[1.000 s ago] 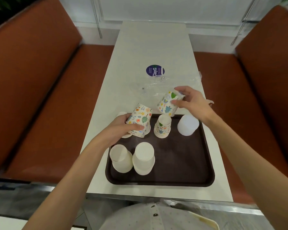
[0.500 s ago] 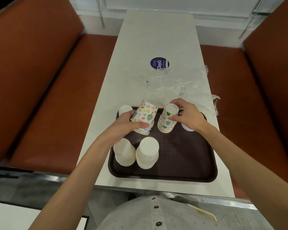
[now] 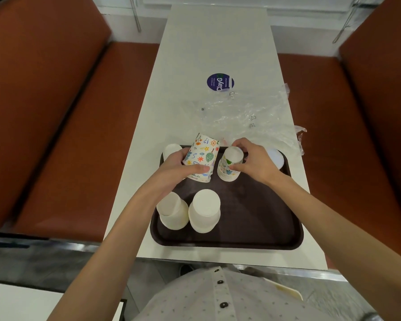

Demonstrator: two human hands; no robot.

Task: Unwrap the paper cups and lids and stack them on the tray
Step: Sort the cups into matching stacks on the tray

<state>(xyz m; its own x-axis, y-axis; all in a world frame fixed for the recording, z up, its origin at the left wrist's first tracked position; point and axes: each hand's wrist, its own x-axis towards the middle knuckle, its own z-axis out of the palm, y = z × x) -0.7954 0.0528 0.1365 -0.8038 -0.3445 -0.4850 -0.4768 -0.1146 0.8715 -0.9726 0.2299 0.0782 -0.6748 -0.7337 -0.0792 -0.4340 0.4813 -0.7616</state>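
Head view: the left hand [image 3: 178, 167] grips a tilted stack of flower-printed paper cups [image 3: 203, 158] at the far left of the brown tray [image 3: 252, 223]. Beside it, the right hand [image 3: 255, 161] curls its fingers [image 3: 239, 142] round a second printed stack [image 3: 228, 166] standing upside down on the tray. Plain white cup stacks [image 3: 204, 210] stand nearer. Clear plastic wrap [image 3: 252, 112] lies on the counter [image 3: 218, 42] beyond.

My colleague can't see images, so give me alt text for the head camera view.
A person's left hand holds a tilted stack of patterned cups over a dark tray, while the right hand grips another patterned stack standing upside down on it. Two plain white stacks stand nearer; plastic wrap lies beyond.
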